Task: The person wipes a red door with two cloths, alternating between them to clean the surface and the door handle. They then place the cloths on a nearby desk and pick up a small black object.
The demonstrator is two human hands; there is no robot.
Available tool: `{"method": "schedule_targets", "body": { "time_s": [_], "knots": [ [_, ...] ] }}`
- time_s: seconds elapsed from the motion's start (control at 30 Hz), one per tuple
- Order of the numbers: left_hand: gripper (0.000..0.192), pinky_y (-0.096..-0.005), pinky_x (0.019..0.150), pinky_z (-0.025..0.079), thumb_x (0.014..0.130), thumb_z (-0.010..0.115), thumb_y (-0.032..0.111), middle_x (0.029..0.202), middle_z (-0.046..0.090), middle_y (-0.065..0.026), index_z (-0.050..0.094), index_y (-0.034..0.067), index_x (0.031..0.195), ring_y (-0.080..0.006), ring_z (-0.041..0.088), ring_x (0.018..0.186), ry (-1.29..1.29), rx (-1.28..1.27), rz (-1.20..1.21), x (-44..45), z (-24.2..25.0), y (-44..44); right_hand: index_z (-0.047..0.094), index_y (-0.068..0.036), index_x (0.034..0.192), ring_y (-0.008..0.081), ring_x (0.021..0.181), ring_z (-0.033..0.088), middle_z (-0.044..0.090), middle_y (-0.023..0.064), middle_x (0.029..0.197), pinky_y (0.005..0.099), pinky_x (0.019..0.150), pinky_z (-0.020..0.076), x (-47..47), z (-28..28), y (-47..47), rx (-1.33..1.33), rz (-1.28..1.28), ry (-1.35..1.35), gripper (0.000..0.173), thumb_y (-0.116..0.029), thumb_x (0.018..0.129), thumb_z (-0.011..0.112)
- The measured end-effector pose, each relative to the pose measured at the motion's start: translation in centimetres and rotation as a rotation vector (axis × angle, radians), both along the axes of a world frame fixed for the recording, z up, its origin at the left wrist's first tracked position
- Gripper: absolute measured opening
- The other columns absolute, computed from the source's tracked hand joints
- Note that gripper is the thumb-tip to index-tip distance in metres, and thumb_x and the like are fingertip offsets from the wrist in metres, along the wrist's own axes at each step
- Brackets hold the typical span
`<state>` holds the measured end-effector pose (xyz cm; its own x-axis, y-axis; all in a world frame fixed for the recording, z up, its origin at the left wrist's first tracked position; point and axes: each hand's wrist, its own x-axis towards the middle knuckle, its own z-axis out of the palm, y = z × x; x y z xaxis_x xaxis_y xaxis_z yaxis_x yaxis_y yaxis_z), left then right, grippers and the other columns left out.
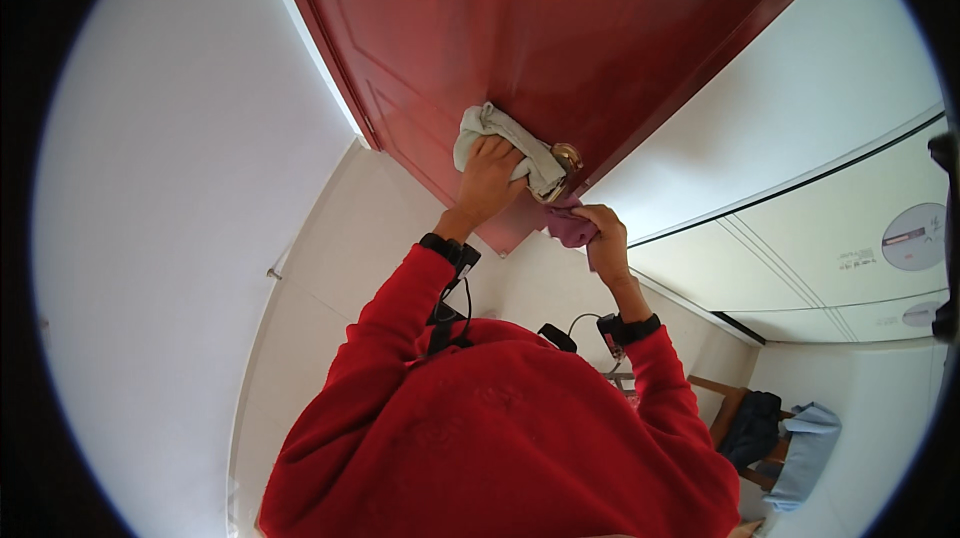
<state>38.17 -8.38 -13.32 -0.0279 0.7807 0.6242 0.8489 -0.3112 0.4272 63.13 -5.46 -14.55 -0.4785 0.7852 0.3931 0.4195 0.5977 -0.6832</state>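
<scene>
My left hand (491, 174) presses a folded pale grey-green cloth (480, 122) against the red door (600, 35), its fingers spread over the cloth. One end of that cloth reaches the brass-coloured door handle (568, 156) near the door's edge and partly covers it. Just below the handle, my right hand (606, 234) grips a bunched purple cloth (571, 227), which lies close to the door's edge. Both wrists wear black straps with small devices and cables.
A white wall (172, 125) with a small door stop (274, 273) low on it stands at the left. At the right is a cabinet with pale panels (765, 260). A wooden chair (726, 414) behind me holds dark and light blue clothes (806, 455).
</scene>
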Motion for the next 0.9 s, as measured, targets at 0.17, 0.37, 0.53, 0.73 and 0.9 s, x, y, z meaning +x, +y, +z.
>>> {"method": "schedule_targets", "body": {
  "time_s": [0.17,0.37,0.53,0.73,0.9],
  "knots": [
    [0.031,-0.0422,0.103,0.033,0.070,0.066,0.018,0.101,0.058,-0.0110,0.065,0.005,0.098,-0.0296,0.050,0.107,0.024,-0.015,0.009,0.0,-0.6,0.3,0.070,-0.001,0.108,0.0130,0.085,0.062,0.069,0.0055,0.095,0.0239,0.079,0.0493,3.5,-2.3,0.8,-0.574,-0.172,0.218,0.046,0.018,0.074,0.044],
    [0.031,-0.0368,0.096,0.040,0.081,0.064,0.025,0.107,0.062,-0.0099,0.065,0.002,0.102,-0.0258,0.053,0.108,-0.583,-0.152,-0.052,-0.7,-0.8,0.3,0.061,0.003,0.119,0.0202,0.091,0.065,0.066,0.0119,0.106,0.0309,0.079,0.0551,4.7,0.5,1.4,-0.810,-0.230,0.812,0.038,0.010,0.084,0.048],
    [0.044,-0.0289,0.068,0.049,0.092,0.061,0.043,0.084,0.064,-0.0030,0.065,0.001,0.103,-0.0125,0.061,0.076,-1.492,-0.250,-0.017,-2.1,0.0,0.1,0.056,0.004,0.125,0.0230,0.094,0.065,0.063,0.0148,0.111,0.0309,0.079,0.0565,3.7,3.5,1.7,-0.767,-0.304,0.890,0.039,0.006,0.086,0.047],
    [0.045,-0.0277,0.066,0.047,0.093,0.059,0.042,0.086,0.062,-0.0036,0.063,0.000,0.106,-0.0132,0.057,0.074,-1.442,-0.270,-0.066,-2.1,-0.2,0.1,0.057,0.002,0.123,0.0213,0.097,0.063,0.062,0.0136,0.113,0.0311,0.083,0.0557,0.1,9.5,2.2,-0.508,-0.355,0.955,0.034,0.004,0.089,0.050],
    [0.038,-0.0260,0.064,0.045,0.096,0.057,0.038,0.086,0.058,-0.0001,0.061,0.002,0.108,-0.0099,0.053,0.073,-1.434,-0.294,-0.068,-1.6,-0.2,0.0,0.055,-0.003,0.126,0.0214,0.102,0.062,0.060,0.0114,0.120,0.0321,0.087,0.0555,-2.1,16.4,0.6,-0.015,-0.222,0.942,0.034,-0.004,0.093,0.052]
  ]
}}
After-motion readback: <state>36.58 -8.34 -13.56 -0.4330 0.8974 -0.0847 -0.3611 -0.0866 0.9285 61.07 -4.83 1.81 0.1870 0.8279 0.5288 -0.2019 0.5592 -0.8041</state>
